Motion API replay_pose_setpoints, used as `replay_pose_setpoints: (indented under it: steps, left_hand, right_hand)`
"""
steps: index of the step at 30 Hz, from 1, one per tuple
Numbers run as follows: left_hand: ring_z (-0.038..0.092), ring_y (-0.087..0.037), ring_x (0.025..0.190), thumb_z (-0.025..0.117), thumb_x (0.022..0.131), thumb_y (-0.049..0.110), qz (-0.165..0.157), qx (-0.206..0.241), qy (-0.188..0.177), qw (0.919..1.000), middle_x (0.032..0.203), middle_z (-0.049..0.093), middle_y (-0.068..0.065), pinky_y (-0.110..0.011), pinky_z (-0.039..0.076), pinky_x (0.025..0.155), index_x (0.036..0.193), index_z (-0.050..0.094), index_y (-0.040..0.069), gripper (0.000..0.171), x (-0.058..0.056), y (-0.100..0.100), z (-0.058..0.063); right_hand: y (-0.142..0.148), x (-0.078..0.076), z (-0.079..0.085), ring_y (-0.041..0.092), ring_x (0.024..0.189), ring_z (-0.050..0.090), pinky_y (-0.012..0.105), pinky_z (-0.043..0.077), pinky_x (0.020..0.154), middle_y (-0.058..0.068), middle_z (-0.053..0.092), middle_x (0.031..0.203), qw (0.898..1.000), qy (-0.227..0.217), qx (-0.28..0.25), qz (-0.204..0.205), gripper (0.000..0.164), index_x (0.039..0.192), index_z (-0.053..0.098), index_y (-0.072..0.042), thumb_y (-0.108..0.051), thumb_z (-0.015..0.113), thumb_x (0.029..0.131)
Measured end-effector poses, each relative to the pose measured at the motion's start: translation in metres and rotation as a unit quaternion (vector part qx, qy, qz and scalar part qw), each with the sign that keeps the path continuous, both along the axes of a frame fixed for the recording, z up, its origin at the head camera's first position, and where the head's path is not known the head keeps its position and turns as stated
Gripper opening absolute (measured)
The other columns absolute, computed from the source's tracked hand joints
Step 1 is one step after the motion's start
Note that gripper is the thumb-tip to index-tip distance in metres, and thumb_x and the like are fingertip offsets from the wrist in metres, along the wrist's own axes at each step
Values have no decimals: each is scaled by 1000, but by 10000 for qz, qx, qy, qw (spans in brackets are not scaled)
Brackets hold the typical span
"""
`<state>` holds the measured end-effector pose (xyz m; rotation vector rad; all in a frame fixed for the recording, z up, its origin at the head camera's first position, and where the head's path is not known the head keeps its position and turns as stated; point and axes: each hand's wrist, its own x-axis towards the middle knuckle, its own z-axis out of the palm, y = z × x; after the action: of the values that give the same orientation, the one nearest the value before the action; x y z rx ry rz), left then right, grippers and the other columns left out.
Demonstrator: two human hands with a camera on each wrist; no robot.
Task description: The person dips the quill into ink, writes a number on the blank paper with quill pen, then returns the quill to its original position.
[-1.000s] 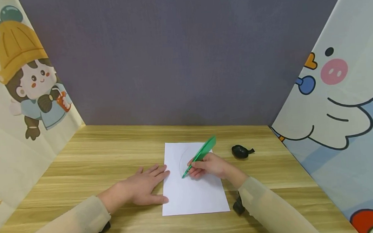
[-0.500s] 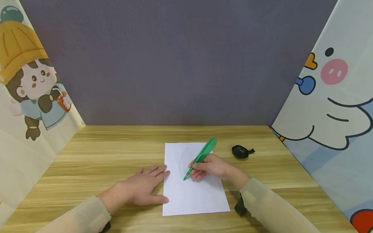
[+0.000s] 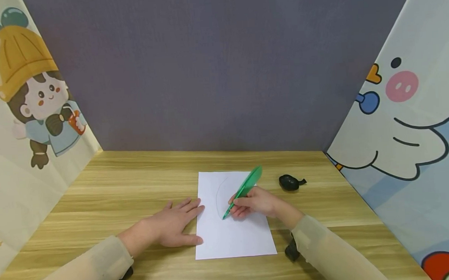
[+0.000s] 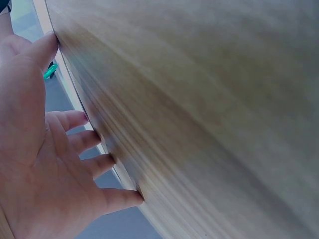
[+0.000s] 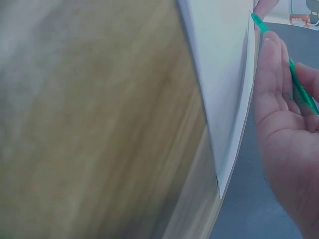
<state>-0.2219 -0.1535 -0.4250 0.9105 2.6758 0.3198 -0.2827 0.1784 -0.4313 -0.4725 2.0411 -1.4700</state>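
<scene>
A white sheet of paper (image 3: 233,243) lies on the wooden table with a thin curved line on its upper left half. My right hand (image 3: 257,202) pinches a green pen with a feather- or leaf-shaped top (image 3: 249,182), its tip at the lower end of that line. In the right wrist view the pen (image 5: 259,23) slants past the fingers of the right hand (image 5: 284,119) over the paper (image 5: 219,59). My left hand (image 3: 177,223) lies spread, fingertips and thumb at the sheet's left edge; the left wrist view shows that hand's palm side (image 4: 55,164).
A small black rounded thing with a short tail (image 3: 289,182) lies right of the paper. Black devices show under both wrists, one by the right sleeve (image 3: 292,251). A grey panel (image 3: 205,73) stands behind the table, and cartoon-printed panels flank it.
The pen tip has moved down and slightly right on the paper, lengthening the curved line. My right hand has shifted along with it; the left hand stays in place.
</scene>
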Motion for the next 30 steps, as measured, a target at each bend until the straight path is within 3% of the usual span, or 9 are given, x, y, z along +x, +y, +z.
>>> replay_pose_setpoints:
  steps: [30]
  left_hand:
    - [23,-40,170,60,100,77,-4,18,15,10000,184,26,-7,-81,22,128,174,33,15,101,0,-1,-1]
  right_hand:
    - [16,6,-1,19,98,80,37,68,92,22,81,113,9997,11,-75,229,34,134,67,14,-11,60,112]
